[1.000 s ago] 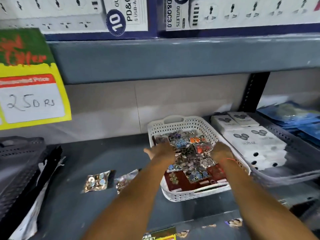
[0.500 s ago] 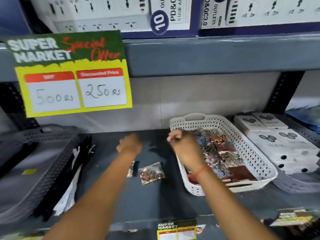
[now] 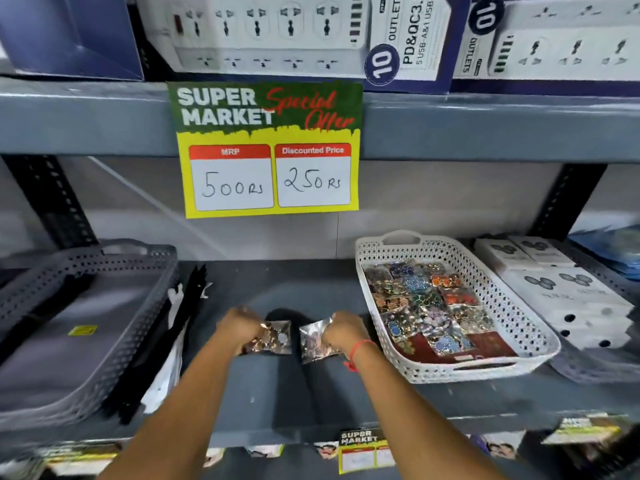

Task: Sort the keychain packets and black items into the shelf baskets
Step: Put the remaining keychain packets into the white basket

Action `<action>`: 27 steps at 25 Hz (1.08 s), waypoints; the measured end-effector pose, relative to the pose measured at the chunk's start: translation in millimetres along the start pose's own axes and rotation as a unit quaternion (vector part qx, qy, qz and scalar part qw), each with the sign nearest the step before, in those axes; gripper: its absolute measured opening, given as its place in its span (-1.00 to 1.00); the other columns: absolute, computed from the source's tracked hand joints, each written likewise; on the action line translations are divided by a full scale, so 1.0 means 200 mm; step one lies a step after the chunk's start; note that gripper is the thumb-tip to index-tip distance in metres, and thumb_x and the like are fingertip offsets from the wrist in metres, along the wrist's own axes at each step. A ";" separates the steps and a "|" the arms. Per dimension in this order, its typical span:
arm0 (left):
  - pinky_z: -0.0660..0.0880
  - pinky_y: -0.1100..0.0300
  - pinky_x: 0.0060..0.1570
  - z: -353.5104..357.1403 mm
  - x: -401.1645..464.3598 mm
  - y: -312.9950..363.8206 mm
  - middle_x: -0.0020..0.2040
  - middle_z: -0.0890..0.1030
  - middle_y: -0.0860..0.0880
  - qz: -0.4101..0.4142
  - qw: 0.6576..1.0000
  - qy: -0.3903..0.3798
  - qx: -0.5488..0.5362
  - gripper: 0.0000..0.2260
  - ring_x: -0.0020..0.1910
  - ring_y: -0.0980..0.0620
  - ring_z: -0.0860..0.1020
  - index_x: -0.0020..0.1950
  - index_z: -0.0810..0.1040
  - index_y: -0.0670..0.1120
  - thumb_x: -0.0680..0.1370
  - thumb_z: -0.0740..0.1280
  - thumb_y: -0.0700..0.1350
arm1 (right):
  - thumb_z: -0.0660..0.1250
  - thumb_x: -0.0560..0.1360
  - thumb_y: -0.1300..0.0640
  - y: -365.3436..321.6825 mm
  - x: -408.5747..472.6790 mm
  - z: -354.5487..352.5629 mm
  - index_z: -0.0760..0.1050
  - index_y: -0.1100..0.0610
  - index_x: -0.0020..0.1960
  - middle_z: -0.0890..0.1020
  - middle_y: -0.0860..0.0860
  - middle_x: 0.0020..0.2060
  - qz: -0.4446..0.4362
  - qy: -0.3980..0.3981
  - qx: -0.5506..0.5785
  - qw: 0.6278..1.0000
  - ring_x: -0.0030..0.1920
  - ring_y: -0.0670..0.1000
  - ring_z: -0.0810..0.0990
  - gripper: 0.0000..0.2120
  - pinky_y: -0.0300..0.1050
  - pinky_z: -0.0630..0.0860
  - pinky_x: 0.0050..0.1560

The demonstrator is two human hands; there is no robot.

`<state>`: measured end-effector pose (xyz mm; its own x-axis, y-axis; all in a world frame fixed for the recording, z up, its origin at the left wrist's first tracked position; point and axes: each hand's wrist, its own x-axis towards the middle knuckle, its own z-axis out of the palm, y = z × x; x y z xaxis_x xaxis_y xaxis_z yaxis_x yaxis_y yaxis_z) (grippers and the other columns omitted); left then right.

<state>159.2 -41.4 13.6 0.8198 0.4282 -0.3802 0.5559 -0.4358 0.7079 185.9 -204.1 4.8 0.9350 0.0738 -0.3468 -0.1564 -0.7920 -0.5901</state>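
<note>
Two clear keychain packets lie on the grey shelf [image 3: 294, 393] in front of me. My left hand [image 3: 237, 323] grips the left packet [image 3: 273, 339] at its left edge. My right hand [image 3: 344, 332] pinches the right packet [image 3: 313, 342], which is partly lifted. To the right stands a white perforated basket [image 3: 519, 327] filled with several colourful keychain packets [image 3: 426, 299]. At the left sits a grey basket [image 3: 104, 334], with black items [image 3: 180, 327] and white packaging leaning against its right side.
White boxes [image 3: 568, 292] fill a grey tray at the far right. A yellow and green price sign [image 3: 270, 150] hangs from the upper shelf, which carries power strip boxes [image 3: 277, 32]. Small labels hang along the shelf's front edge [image 3: 360, 445].
Both hands left the white basket and moved left to the shelf's middle. Each has closed on a loose packet. The view has shifted left and up.
</note>
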 end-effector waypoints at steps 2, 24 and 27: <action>0.48 0.32 -0.48 -0.06 -0.05 0.04 -0.41 0.40 -0.09 0.002 0.997 -0.024 -0.069 -0.73 -0.63 0.10 0.46 -0.32 0.39 -0.13 0.50 0.26 -0.42 | 0.26 0.45 0.33 -0.03 -0.02 -0.09 0.58 0.27 -0.01 0.63 0.25 -0.03 -0.027 0.009 0.013 1.000 -0.12 0.15 0.62 -0.83 -0.18 0.46 -0.40; 0.28 -0.05 0.28 0.81 -0.36 0.68 0.30 0.54 -0.11 0.220 0.857 -0.056 0.462 -0.66 0.30 -0.11 0.46 0.27 0.46 -0.14 0.49 0.26 -0.27 | 0.30 0.46 0.29 0.92 0.10 -0.85 0.49 0.30 0.20 0.61 0.22 0.17 0.131 0.096 -0.202 0.966 0.13 0.13 0.61 -0.69 -0.10 0.56 0.06; 0.23 -0.10 0.34 0.80 -0.36 0.65 0.34 0.48 -0.12 0.280 0.801 -0.016 0.530 -0.61 0.37 -0.14 0.33 0.33 0.44 -0.12 0.49 0.31 -0.23 | 0.19 0.50 0.30 0.85 0.04 -0.82 0.41 0.25 0.25 0.56 0.23 0.22 0.141 0.118 -0.257 0.949 0.20 0.18 0.55 -0.69 0.03 0.53 0.18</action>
<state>193.1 -255.4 37.8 0.9748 -0.0818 -0.2078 -0.1089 -0.9865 -0.1222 219.4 -438.0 20.8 0.9338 -0.2750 -0.2290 -0.2920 -0.9554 -0.0434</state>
